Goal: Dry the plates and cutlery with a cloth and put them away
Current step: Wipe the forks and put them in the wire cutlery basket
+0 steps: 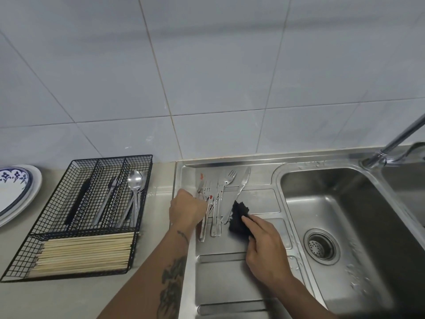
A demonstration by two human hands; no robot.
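Observation:
Several pieces of steel cutlery (218, 199) lie side by side on the sink's draining board (230, 272): forks, a knife and others. My left hand (186, 209) rests at the left edge of the pile, its fingers curled around a piece there. A black cloth (238, 218) is bunched in my right hand (264, 249), just right of the cutlery and touching the knife's handle. A black wire cutlery tray (76, 229) stands on the counter to the left, with spoons (135, 192), a fork and a dark utensil in its slots. Stacked plates (13, 192) sit at the far left.
Wooden chopsticks (85, 252) fill the tray's front compartment. The sink basin (345, 226) with its drain lies to the right, wet with drops. A tap (395, 143) reaches over it from the right. A tiled wall backs the counter.

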